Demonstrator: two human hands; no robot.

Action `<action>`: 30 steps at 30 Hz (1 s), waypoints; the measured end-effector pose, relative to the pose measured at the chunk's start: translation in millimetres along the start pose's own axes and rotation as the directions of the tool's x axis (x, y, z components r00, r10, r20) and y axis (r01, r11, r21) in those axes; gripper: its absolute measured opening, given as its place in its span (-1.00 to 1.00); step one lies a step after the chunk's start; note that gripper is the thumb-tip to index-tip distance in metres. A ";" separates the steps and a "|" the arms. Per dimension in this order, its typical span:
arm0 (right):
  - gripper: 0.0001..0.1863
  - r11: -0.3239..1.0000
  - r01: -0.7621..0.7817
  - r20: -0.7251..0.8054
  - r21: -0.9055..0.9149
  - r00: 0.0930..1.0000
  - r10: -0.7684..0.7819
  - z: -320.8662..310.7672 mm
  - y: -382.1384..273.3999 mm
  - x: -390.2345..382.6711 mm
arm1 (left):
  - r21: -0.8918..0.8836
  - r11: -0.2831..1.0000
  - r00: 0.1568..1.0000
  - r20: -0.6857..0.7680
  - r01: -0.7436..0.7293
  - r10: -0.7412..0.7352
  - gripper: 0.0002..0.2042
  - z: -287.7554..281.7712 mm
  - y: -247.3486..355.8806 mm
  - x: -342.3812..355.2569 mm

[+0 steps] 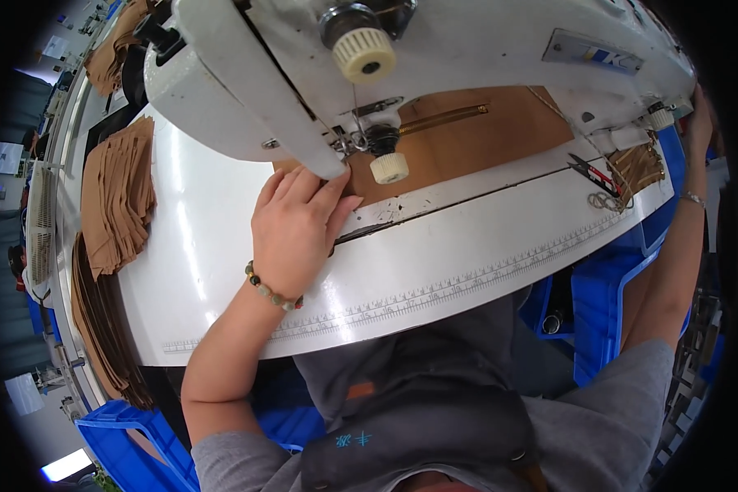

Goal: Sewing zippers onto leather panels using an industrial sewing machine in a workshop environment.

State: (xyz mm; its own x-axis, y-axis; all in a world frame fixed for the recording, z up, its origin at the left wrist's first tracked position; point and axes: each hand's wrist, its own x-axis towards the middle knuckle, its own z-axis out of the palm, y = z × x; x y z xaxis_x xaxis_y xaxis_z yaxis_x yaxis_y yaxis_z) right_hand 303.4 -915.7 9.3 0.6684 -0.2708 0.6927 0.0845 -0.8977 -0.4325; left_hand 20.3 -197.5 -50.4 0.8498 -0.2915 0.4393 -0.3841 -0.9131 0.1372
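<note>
My left hand (295,221) rests at the sewing machine (221,98), its fingers laid on the left part of a brown panel (484,139). Thumb and forefinger are a little apart; the machine head partly hides the fingertips. The panel lies under the needle and presser foot (351,144), with a brass zipper (443,120) along it. At the far right edge my right hand (700,123) reaches up beside the machine's right end. Its fingers are hidden and dark, so what it touches cannot be made out.
Brown pieces (116,197) are stacked on the table's left, with more hanging below (98,320). Red-handled thread snips (594,174) lie at right near zipper pieces (638,168) and loose cord (605,201). Blue bins (599,320) stand below right; another blue bin (135,435) is lower left.
</note>
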 end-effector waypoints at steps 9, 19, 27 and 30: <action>-0.55 0.772 -0.193 -0.136 0.606 0.930 0.340 30.2 -39.2 -68.6 | 0.016 1.000 1.000 0.001 0.009 -0.009 -0.72 1.8 -1.5 -2.3; -0.60 0.951 -0.174 0.071 0.256 0.984 0.161 -36.4 -99.0 -113.8 | 0.056 0.959 0.959 -0.048 -0.277 0.280 -0.64 4.3 24.5 2.0; -0.96 0.975 0.221 -0.188 0.023 0.959 -0.212 -135.6 -171.7 -238.7 | -0.012 0.958 0.953 0.096 -0.286 0.286 -0.53 31.4 55.5 35.6; -0.98 0.960 0.265 -0.217 -0.087 0.936 -0.278 -156.5 -166.8 -260.6 | 0.101 0.959 0.959 0.133 -0.264 0.250 -0.51 39.4 64.4 48.1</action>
State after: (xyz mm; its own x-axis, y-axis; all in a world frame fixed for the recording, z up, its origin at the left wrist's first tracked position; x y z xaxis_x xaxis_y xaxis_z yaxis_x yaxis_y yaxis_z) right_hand -0.6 -749.8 -8.7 0.4414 -0.0791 0.8938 0.1940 -0.9641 -0.1812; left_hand 50.6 -281.5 -55.4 0.7671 -0.5458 0.3370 -0.5565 -0.8276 -0.0737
